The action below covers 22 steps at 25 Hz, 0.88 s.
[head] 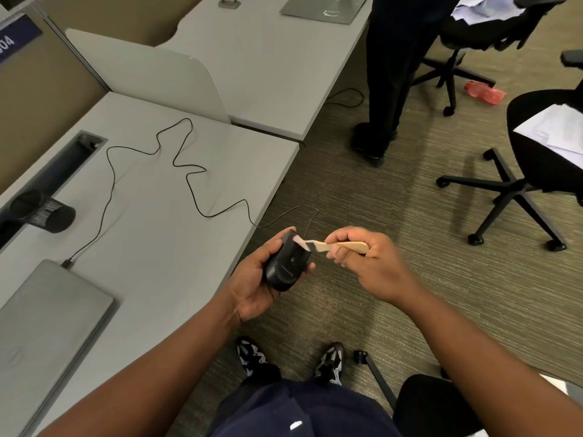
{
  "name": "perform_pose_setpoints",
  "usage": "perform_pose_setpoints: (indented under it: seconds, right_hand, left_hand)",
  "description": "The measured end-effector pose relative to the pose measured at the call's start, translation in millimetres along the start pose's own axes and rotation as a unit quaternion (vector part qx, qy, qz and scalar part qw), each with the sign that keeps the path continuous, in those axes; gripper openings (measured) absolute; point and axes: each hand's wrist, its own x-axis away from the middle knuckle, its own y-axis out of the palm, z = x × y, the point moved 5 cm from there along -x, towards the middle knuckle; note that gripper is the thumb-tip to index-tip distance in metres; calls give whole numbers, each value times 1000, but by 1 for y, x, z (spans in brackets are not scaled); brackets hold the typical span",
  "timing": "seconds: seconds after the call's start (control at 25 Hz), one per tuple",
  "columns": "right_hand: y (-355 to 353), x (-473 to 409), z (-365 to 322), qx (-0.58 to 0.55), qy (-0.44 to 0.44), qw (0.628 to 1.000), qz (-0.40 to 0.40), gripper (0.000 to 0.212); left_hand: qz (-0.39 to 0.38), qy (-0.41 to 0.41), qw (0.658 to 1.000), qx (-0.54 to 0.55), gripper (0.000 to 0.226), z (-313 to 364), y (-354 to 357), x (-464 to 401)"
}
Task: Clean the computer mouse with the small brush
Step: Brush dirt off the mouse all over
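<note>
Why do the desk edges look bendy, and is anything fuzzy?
Head view: the wide lens curves the desk edges; the laptop near the frame edge looks smeared, the brush bristles slightly blurred; the mouse is fairly sharp; soft even light, faint shadows beside the cable.

The left hand (252,279) cradles the black mouse (285,266) out past the table's (164,234) right edge, over the carpet. The right hand (366,263) grips a wooden brush (334,246), bristles touching the mouse's front end.
</note>
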Motion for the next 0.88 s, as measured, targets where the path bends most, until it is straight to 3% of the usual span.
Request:
perform_pose_setpoints:
  seconds: [0.16, 0.32, 0.44, 0.72, 0.88]
  right_hand:
    - [-7, -2, 4, 15, 34, 999, -9, 11]
    - [-8, -1, -6, -5, -27, 998, 48, 11]
    - [-3, 0, -10, -14, -58, 998, 36, 9]
    - [-8, -2, 5, 28, 27, 999, 1, 16]
    - [-12, 1, -1, -19, -13, 998, 53, 10]
  left_hand:
    - [23, -5, 1000, 3, 52, 1, -2, 2]
    - [22, -7, 1000, -3, 49, 1, 1, 1]
    - [8, -3, 1000, -24, 47, 1, 3, 0]
    - [20, -6, 1000, -13, 46, 7, -5, -1]
    - [18, -5, 999, -36, 52, 6, -6, -1]
